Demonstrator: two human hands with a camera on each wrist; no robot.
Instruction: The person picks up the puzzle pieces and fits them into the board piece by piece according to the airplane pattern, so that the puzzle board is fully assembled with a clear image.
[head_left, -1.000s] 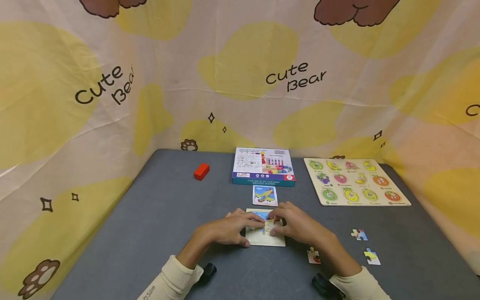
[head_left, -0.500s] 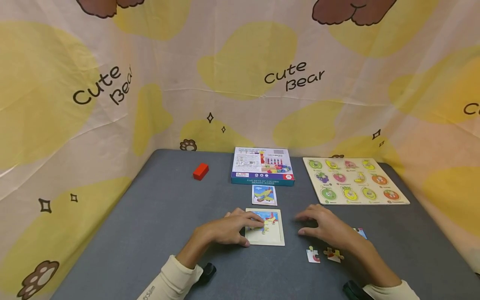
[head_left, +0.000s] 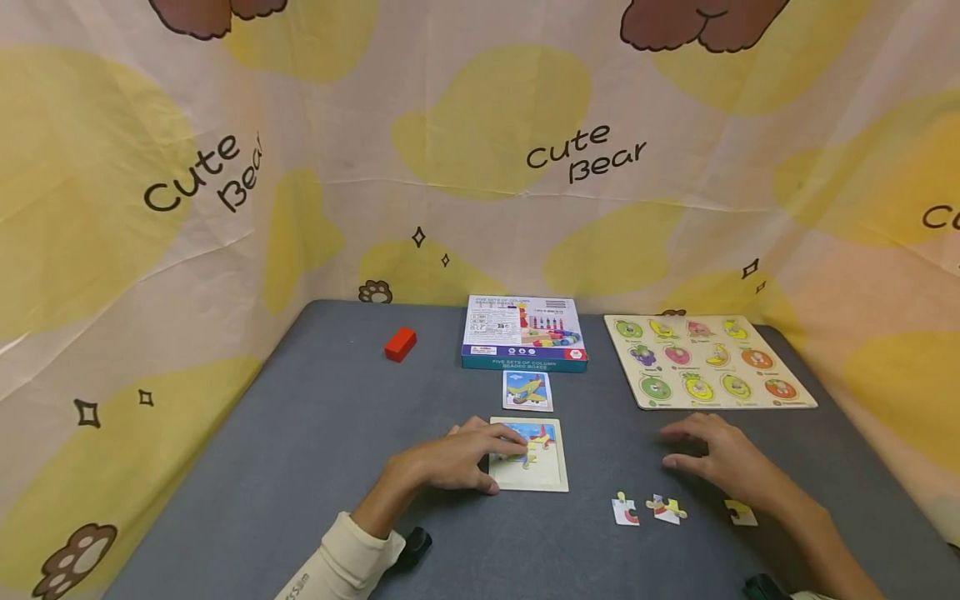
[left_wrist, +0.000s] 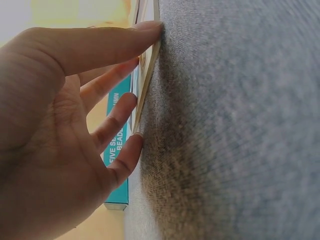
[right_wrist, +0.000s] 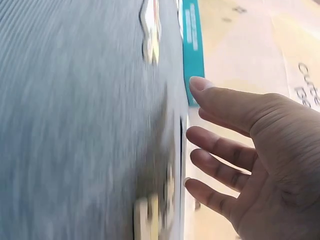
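**Left hand [head_left: 461, 457] rests on puzzle tray [head_left: 549, 477]**

Its fingers lie loosely extended; the right hand [head_left: 731, 458], relaxed, holds nothing near loose pieces [head_left: 667, 510]. Tray and pieces lie on a grey tabletop [head_left: 337, 433], backed by yellow-blotched "Cute Bear" cloth [head_left: 465, 117].

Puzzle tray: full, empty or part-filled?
Part-filled. Head view: picture pieces on the far side of the puzzle tray, near side bare; left hand covers part of it.

Behind puzzle tray [head_left: 551, 475], card [head_left: 527, 390], then box [head_left: 522, 329]; left of box, block [head_left: 401, 343]; right, board [head_left: 708, 364]; right-front of tray, loose puzzle pieces [head_left: 667, 512].
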